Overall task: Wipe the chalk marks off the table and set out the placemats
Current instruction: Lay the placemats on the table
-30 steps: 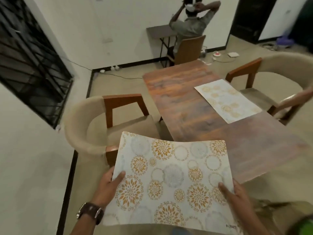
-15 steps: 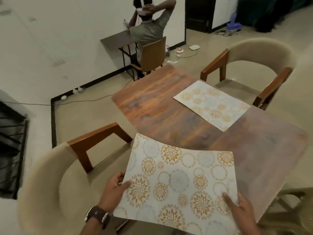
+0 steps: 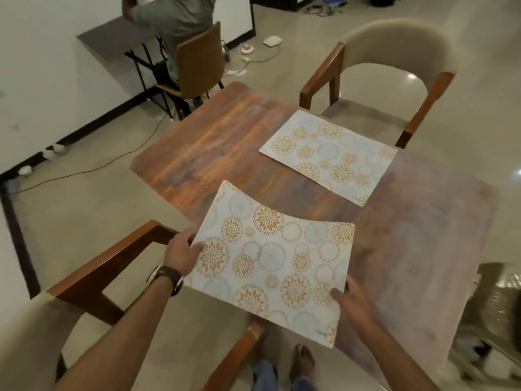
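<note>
Both hands hold one placemat (image 3: 270, 263) over the near left edge of the wooden desk (image 3: 214, 142). The left hand (image 3: 183, 251) grips the mat's left edge, thumb on top and fingers underneath; a dark watch (image 3: 169, 277) sits on that wrist. The right hand (image 3: 352, 301) pinches the mat's near right edge, thumb on the patterned face. The mat sags in the middle, its far corners curling upward, and part of it hangs past the desk's edge over the floor. A second placemat (image 3: 328, 155) lies flat on the desk's far right side, in front of a cushioned armchair (image 3: 394, 52) that stands beside the desk. Another armchair (image 3: 93, 280) stands at the desk's near left side, just under the left forearm. The near right part of the desk looks pale and hazy; whether this is chalk or glare cannot be told. Beyond the desk's far end, a person (image 3: 174, 21) sits on a brown chair (image 3: 200, 60) at a small grey wall table (image 3: 112, 43).
</note>
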